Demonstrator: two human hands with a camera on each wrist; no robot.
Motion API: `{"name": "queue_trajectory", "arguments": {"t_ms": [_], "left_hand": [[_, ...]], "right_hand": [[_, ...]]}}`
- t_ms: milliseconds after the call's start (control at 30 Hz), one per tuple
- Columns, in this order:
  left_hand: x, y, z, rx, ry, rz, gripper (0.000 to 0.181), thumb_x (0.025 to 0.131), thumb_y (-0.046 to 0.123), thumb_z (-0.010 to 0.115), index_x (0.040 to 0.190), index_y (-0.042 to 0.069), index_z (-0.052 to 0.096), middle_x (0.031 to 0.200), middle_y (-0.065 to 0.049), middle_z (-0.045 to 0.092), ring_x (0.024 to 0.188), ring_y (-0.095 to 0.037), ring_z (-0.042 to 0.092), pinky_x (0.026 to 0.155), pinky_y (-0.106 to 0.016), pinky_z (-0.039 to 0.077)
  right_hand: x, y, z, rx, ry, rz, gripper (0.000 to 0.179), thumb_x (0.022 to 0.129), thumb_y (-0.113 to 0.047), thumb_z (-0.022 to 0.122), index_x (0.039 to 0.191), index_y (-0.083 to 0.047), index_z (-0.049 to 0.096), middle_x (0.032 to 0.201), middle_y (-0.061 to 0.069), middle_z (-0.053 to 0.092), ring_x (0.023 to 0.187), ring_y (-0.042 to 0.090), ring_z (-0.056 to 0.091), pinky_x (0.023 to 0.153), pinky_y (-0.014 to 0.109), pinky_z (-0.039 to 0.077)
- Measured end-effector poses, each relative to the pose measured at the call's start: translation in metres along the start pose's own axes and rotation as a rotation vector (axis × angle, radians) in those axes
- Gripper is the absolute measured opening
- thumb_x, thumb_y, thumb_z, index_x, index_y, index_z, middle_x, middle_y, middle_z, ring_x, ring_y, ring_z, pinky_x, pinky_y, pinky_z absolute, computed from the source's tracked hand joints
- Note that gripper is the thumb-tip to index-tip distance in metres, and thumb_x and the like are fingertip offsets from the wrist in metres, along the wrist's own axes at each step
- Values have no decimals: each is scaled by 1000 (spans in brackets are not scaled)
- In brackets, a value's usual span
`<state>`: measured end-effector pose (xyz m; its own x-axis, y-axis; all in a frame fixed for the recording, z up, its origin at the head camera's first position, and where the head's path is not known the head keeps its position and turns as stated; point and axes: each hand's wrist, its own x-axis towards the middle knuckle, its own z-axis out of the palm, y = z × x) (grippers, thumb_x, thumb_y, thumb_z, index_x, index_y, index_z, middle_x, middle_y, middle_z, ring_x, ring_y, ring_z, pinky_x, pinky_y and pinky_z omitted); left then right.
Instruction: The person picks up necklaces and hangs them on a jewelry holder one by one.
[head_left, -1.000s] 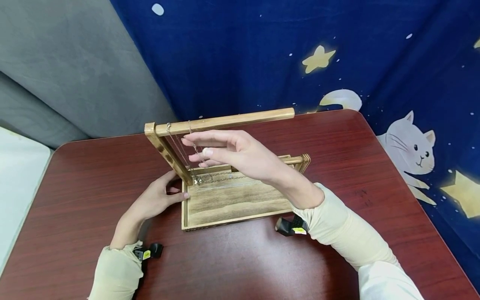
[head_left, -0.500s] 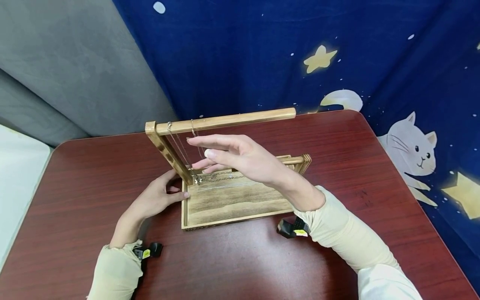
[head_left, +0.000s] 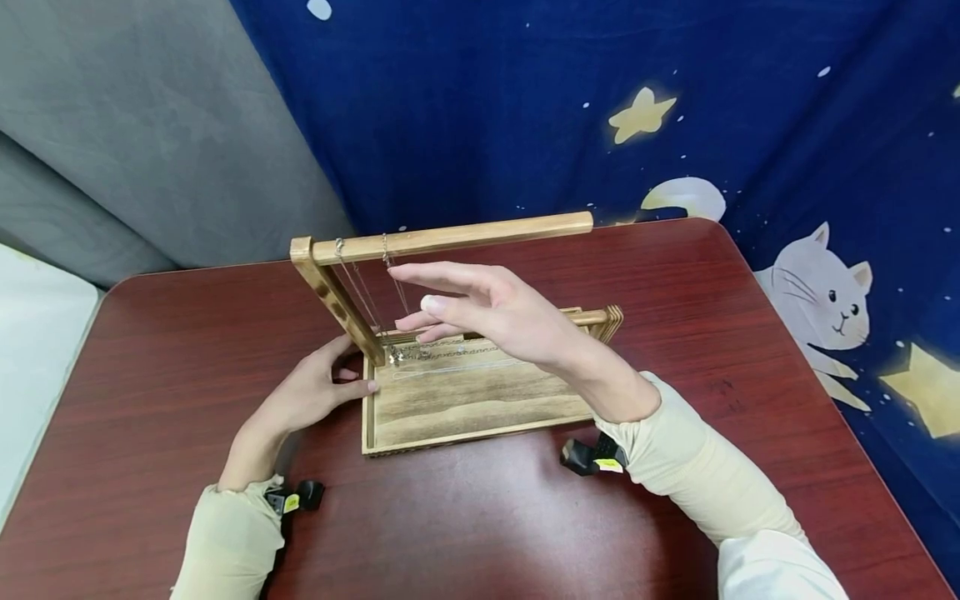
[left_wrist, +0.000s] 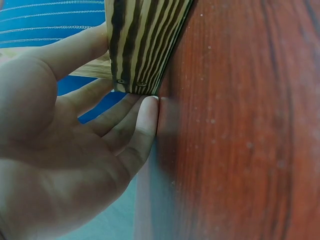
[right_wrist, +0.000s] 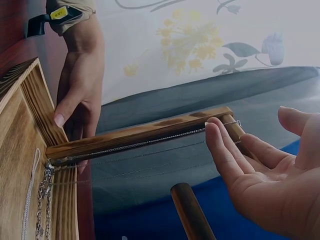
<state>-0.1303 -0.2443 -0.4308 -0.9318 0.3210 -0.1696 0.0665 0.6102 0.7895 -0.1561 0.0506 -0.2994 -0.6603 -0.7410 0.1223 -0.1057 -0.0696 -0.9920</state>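
Note:
A wooden necklace stand has a shallow tray [head_left: 465, 408], a left post [head_left: 337, 304] and a top bar [head_left: 465, 236]. Thin necklaces hang near the bar's left end; the right one [head_left: 386, 250] has my right hand [head_left: 491, 308] just beside it. That hand's fingers are extended, index fingertip right at the chain, nothing held. My left hand [head_left: 315, 392] holds the tray's left end near the post, thumb on the rim. In the left wrist view its fingers touch the striped wooden end [left_wrist: 140, 45]. Silver chains [right_wrist: 42, 195] hang and lie at the tray in the right wrist view.
A shorter wooden bar [head_left: 588, 318] rises at the tray's right rear, partly hidden by my right wrist. The stand sits on a reddish-brown table [head_left: 450, 517]. Behind are a grey curtain [head_left: 150, 125] and a blue curtain [head_left: 487, 108] with stars and a cat.
My right hand has drawn back slightly to the right from among the hanging chains, leaving the right necklace hanging from the bar. My left hand stays at the tray's left end.

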Motion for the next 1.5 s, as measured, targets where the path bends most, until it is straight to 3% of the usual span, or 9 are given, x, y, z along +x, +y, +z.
{"name": "queue_trajectory", "arguments": {"t_ms": [233,500,600,867,1333,1500], "left_hand": [[0,1,-1,-17,2,2,77,91,17,75,154,4,32,142,-19,51,105,-28,64,85,-28,51],[-1,2,-2,-5,3,-4,79,91,19,75,155,4,30,141,-19,51,105,-28,64,86,-30,51],[-1,2,-3,5,6,-4,80,91,20,75,155,4,30,141,-18,51,107,-28,64,88,-33,51],[-2,2,-3,17,5,-8,79,91,21,75,154,4,31,143,-18,50,107,-28,63,89,-35,51],[-4,0,-3,25,8,-17,77,91,22,75,153,4,33,144,-18,49,108,-29,63,88,-32,50],[-1,-1,0,22,2,-21,79,91,23,75,155,5,30,147,-18,46,110,-29,62,90,-37,50]], "right_hand": [[-5,-2,-6,-22,12,21,42,104,-13,52,146,-12,51,126,8,67,107,24,69,95,39,51],[-9,-1,-11,8,10,4,41,104,-11,51,145,-8,52,143,4,56,117,24,64,97,41,50],[-11,-1,-13,22,18,-8,40,104,-10,50,145,-8,52,140,5,59,119,24,62,96,45,50],[-18,5,-17,4,21,-47,37,104,-9,51,141,-5,55,130,9,65,114,28,65,93,51,51],[-32,7,-24,-14,63,-30,37,103,-9,55,139,-7,58,127,8,67,107,29,67,92,50,52],[-37,7,-28,-25,75,-25,35,102,-9,56,137,-6,59,126,8,67,107,32,67,92,51,51]]}}
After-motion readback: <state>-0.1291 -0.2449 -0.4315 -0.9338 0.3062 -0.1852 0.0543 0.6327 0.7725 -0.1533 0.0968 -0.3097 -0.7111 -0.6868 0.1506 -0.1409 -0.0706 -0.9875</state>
